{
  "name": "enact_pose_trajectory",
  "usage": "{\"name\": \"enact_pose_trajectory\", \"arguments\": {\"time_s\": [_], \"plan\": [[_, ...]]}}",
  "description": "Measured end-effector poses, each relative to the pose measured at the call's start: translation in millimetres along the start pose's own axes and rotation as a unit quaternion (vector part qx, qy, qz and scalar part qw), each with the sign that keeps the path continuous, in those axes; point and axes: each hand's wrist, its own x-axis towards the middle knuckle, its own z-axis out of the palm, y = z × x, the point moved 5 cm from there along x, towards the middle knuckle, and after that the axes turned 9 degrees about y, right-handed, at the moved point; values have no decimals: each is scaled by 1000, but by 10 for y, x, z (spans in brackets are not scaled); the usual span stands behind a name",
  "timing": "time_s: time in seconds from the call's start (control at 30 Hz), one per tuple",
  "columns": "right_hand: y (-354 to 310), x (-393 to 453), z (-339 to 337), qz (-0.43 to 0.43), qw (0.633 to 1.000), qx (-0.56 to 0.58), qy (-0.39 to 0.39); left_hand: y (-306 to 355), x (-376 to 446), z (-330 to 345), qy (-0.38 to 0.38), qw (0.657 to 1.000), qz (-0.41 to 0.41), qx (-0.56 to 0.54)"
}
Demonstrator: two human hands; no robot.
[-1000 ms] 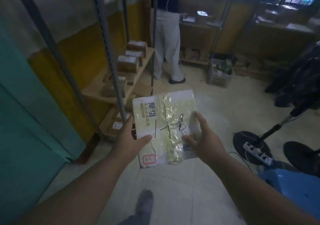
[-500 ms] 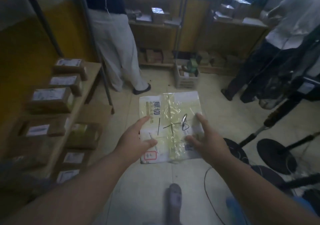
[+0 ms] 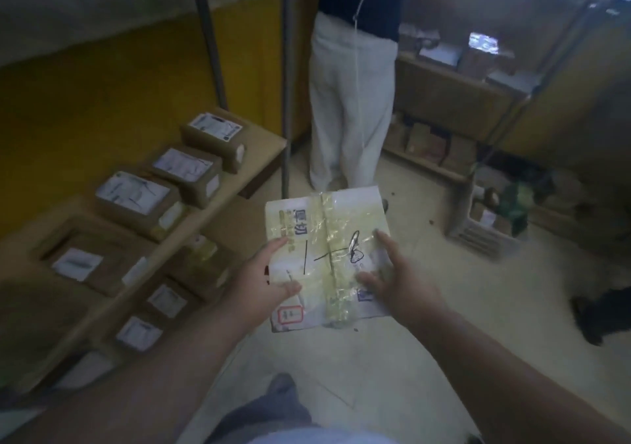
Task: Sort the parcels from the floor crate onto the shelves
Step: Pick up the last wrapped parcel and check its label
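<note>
A: Parcel location?
B: White taped parcel [image 3: 327, 259] held above the floor, right of the wooden shelf [image 3: 218, 201].
A: Grip?
B: Left hand [image 3: 263, 283] and right hand [image 3: 399, 279] pinch its side edges, thumbs on top.

Dim room: pale tiled floor [image 3: 392, 358], yellow-and-grey wall [image 3: 102, 68] left, grey metal uprights [image 3: 286, 78], wooden rack [image 3: 454, 95] far right.

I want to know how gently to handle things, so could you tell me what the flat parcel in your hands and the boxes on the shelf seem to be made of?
Flat parcel: apparently white paper, printed, crossed by glossy, crinkled yellowish tape. Boxes: likely matte brown cardboard, with white paper labels.
</note>
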Motion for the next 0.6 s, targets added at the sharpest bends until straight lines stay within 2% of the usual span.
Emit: {"name": "enact_pose_trajectory", "arguments": {"time_s": [0.1,0.33,0.43,0.6], "plan": [[61,672,168,-16,999,34,-36,102,511,110,13,999,-25,-16],[180,1975,264,-54,993,10,-107,151,1343,519,79,990,-96,-60],[259,2627,566,-75,987,-27,-140,65,1770,653,141,982,-121,-26],[414,3705,1401,-130,962,-33,-238,-472,2518,956,224,958,-181,-10]]}}
